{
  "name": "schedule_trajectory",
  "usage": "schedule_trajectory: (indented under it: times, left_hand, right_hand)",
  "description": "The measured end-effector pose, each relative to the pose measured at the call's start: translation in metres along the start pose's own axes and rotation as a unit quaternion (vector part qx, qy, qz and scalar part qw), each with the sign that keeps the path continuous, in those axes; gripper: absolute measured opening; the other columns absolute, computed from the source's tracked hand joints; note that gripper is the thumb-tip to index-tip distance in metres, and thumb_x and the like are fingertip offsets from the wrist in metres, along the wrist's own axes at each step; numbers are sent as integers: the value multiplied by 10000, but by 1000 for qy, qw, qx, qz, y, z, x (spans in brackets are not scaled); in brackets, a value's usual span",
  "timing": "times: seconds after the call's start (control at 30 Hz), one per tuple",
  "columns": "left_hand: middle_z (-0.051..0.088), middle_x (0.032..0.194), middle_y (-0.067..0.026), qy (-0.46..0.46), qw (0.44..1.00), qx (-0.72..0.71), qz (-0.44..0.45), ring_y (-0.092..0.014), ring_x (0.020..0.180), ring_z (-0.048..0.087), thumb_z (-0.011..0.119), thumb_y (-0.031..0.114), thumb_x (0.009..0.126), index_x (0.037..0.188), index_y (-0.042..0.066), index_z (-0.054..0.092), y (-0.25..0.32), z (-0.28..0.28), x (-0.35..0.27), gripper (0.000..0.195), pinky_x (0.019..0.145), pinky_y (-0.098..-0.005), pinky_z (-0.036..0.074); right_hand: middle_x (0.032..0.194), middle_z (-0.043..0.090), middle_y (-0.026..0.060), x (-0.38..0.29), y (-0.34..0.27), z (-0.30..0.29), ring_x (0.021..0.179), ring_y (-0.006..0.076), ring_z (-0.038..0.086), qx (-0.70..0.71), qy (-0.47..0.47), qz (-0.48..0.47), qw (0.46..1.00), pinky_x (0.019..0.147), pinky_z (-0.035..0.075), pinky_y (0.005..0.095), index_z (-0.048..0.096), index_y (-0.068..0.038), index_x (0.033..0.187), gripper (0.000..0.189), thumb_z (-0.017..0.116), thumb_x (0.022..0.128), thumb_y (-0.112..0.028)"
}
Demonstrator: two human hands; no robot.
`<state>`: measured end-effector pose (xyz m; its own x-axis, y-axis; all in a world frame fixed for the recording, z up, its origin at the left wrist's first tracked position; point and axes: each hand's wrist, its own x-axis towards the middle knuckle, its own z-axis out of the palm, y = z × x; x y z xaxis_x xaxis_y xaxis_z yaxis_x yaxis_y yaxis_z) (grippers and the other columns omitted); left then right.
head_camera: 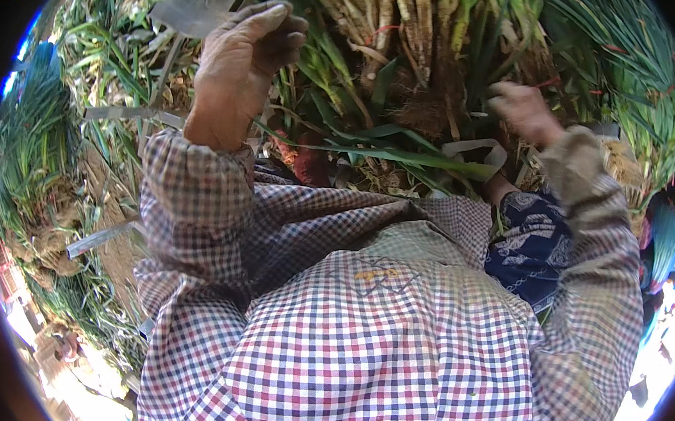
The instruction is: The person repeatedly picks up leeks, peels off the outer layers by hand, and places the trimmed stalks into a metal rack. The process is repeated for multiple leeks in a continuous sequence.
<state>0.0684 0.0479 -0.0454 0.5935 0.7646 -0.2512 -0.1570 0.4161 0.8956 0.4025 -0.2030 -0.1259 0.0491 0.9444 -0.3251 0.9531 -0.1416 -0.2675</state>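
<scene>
My left hand [239, 70] is raised at the upper left, its fingers curled around what looks like the handle of a knife. The broad grey knife blade [197, 16] sticks out to the left beyond the knuckles. Just ahead, a bunch of green onions [418, 20] stands with brown roots downward, and a thin red tie [382, 31] crosses its stalks. My right hand [523, 110], blurred, is by the lower stalks on the right. Its fingers look bent, and whether they hold anything cannot be seen. Long green leaves [404, 157] lie across near my lap.
Bundled green onions [612, 21] with red ties lie at the right. Another root-ended heap [34, 149] stands on the left. Flat metal bars [102, 238] jut out near a wooden board [107, 194]. Loose trimmings [103, 56] cover the upper left. A pale strap loop [489, 156] is near my leg.
</scene>
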Motion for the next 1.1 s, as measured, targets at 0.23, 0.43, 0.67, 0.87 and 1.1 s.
schedule_trajectory:
  times: [0.23,0.43,0.67,0.87,1.1]
  left_hand:
    - [669,861,-127,-24,999,24,4,-157,675,640,574,131,900,990,0,618,19,-19,-31,165,633,-262,534]
    - [628,843,-112,11,999,30,-11,-136,657,606,542,158,912,1035,-17,567,24,-19,-40,215,567,-211,497]
    - [628,838,-138,47,998,14,-34,-153,676,608,547,144,905,1037,-31,564,18,-29,-45,220,573,-225,501]
    - [641,834,-126,38,999,22,-27,-144,654,606,563,147,903,1022,-22,589,22,-23,-41,208,567,-231,496]
    - [655,815,-122,2,999,27,-18,-152,641,624,552,72,903,968,-26,602,16,-18,-33,128,558,-254,509]
  right_hand:
    - [978,595,186,109,-88,140,932,365,567,124,258,53,957,784,465,446,596,-24,1043,239,555,874,-187]
    - [963,622,209,149,-129,206,892,408,583,193,50,58,978,748,479,457,597,-24,1025,260,550,856,-215]
    - [954,655,190,193,-174,226,921,322,639,54,-225,174,957,792,503,475,551,10,1134,404,552,859,-287]
    - [921,651,221,170,-167,190,883,383,623,200,-128,170,956,770,492,442,604,42,982,391,625,761,-280]
    - [877,642,99,127,-143,131,772,156,597,620,-11,213,755,690,489,327,611,47,1028,319,663,798,-169]
